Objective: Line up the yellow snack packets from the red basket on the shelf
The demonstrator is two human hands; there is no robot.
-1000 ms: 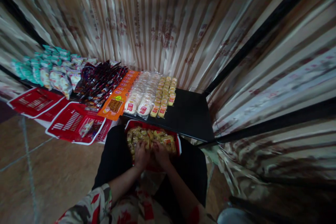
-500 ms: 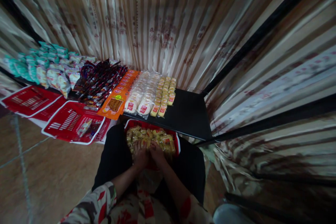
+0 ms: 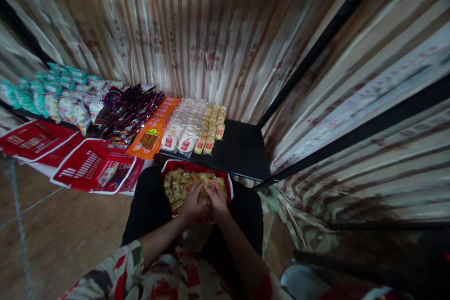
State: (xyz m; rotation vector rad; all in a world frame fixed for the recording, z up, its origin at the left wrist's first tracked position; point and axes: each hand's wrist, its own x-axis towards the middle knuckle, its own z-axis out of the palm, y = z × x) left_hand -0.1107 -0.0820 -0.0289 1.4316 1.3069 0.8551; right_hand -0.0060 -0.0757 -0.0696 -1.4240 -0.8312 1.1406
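On my lap stands a red basket (image 3: 230, 192) with a white rim, filled with small yellow wrapped snack packets (image 3: 176, 182). My left hand (image 3: 194, 200) and my right hand (image 3: 215, 198) meet over the right half of the basket. Their fingers are curled in around yellow packets, which show at the fingertips. How many packets they hold is hidden. Straight ahead on the black shelf (image 3: 242, 147), similar yellow packets (image 3: 212, 126) stand in short rows. Left of these are rows of round white packaged biscuits (image 3: 181, 129).
Farther left on the shelf lie orange snack bags (image 3: 149, 138), dark wrapped packets (image 3: 130, 110), white bags (image 3: 73, 110) and teal bags (image 3: 52, 82). Red baskets (image 3: 94, 164) sit below the shelf's left part. A striped curtain (image 3: 211, 33) and black poles (image 3: 316, 51) enclose the shelf.
My hands have come closer together and shifted right within the basket, gathering yellow packets between them. The whole view has swung slightly, so the shelf appears further left.
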